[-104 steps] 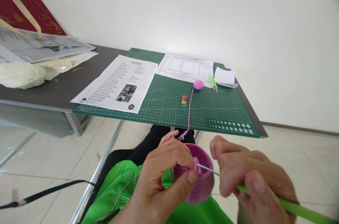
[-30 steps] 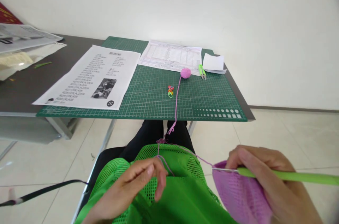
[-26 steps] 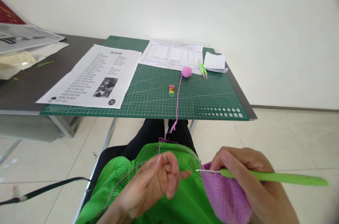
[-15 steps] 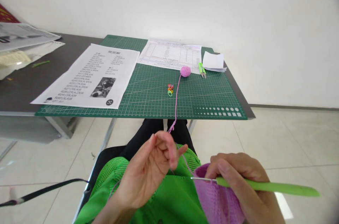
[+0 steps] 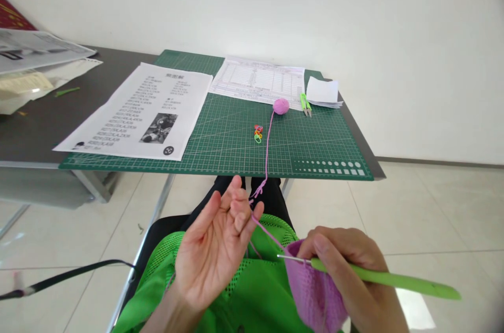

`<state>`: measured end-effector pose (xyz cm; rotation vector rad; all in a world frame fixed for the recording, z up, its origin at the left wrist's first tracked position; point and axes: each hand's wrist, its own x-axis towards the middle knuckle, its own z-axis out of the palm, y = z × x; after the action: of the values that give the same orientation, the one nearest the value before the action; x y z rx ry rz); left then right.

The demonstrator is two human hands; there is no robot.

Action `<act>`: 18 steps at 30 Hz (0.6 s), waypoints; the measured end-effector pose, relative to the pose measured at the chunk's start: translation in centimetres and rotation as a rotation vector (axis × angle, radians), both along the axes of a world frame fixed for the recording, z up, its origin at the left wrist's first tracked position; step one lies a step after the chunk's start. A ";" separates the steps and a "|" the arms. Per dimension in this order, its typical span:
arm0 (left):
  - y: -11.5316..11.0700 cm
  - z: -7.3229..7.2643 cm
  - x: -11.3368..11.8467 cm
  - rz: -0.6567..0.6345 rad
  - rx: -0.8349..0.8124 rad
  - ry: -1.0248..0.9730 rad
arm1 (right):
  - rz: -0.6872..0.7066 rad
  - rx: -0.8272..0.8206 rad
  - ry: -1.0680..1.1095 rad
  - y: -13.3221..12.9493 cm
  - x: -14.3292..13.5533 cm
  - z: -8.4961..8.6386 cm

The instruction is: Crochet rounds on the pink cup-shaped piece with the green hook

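Observation:
My right hand (image 5: 350, 264) grips a green-handled crochet hook (image 5: 397, 281), whose metal tip points left. The same hand also pinches the rim of a pink-purple crocheted piece (image 5: 313, 291), shaped like a cup. The hook's shaft lies across that rim. My left hand (image 5: 218, 241) is palm up with its fingers apart and slightly curled. Pink yarn (image 5: 270, 233) stretches from the crocheted piece to the little finger of this hand; whether it is wrapped there I cannot tell. More yarn hangs in loose kinks at the table edge and leads up to a small yarn ball (image 5: 281, 106).
A green cutting mat (image 5: 232, 138) covers much of the table. On it are a printed pattern sheet (image 5: 129, 112), a form (image 5: 260, 78), small coloured stitch markers (image 5: 258, 133), green thread snips (image 5: 305, 104) and white paper slips (image 5: 323, 91). Further papers (image 5: 35, 52) lie at the left.
My left hand has turned its palm up and its fingers have straightened, with the yarn now drawn tighter to it. The right hand has shifted slightly left with the hook and crocheted piece.

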<state>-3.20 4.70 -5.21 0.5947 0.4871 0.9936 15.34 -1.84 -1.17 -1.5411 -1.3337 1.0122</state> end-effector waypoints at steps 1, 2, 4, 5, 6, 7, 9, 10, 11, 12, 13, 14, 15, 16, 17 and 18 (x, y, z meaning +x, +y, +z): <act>-0.2 0.0 -0.3 0.019 0.066 0.052 | -0.007 0.002 0.007 0.0 0.0 0.0; -0.5 0.0 -0.6 0.026 0.133 0.112 | -0.015 0.008 0.012 0.1 0.0 0.1; -1.2 -0.1 -1.0 -0.011 0.256 0.261 | -0.026 0.030 0.016 0.3 0.0 0.2; -1.4 -0.2 -1.1 -0.047 0.300 0.333 | -0.030 0.045 0.015 0.3 -0.1 0.2; -1.6 -0.3 -1.2 -0.077 0.328 0.395 | -0.031 0.059 0.013 0.4 -0.2 0.2; -1.7 -0.4 -1.1 -0.106 0.348 0.433 | -0.029 0.072 0.011 0.5 -0.3 0.2; -1.7 -0.5 -0.9 -0.125 0.348 0.457 | -0.022 0.093 0.006 0.6 -0.5 0.1; -1.7 -0.5 -0.7 -0.122 0.328 0.446 | -0.018 0.100 0.004 0.6 -0.6 0.0; -1.7 -0.4 -0.6 -0.110 0.293 0.422 | -0.014 0.107 0.002 0.6 -0.7 -0.1; -1.7 -0.4 -0.4 -0.098 0.245 0.387 | -0.009 0.113 0.000 0.6 -0.8 -0.1; -1.7 -0.3 -0.2 -0.087 0.183 0.342 | -0.005 0.120 -0.004 0.6 -0.9 -0.1; -1.7 -0.2 0.0 -0.079 0.113 0.292 | -0.002 0.125 -0.008 0.7 -0.9 -0.1; -1.8 -0.1 0.3 -0.076 0.039 0.243 | -0.001 0.129 -0.013 0.7 -1.0 -0.1; -1.8 0.0 0.5 -0.074 -0.033 0.199 | -0.002 0.134 -0.019 0.7 -1.2 -0.1; -1.8 0.1 0.8 -0.068 -0.098 0.164 | -0.005 0.138 -0.027 0.8 -1.3 -0.1; -1.9 0.2 1.1 -0.061 -0.153 0.139 | -0.011 0.142 -0.038 0.8 -1.4 0.0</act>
<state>-2.10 2.82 -5.01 0.5399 0.6584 0.8526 13.91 -0.99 -1.21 -1.4655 -1.3915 0.8666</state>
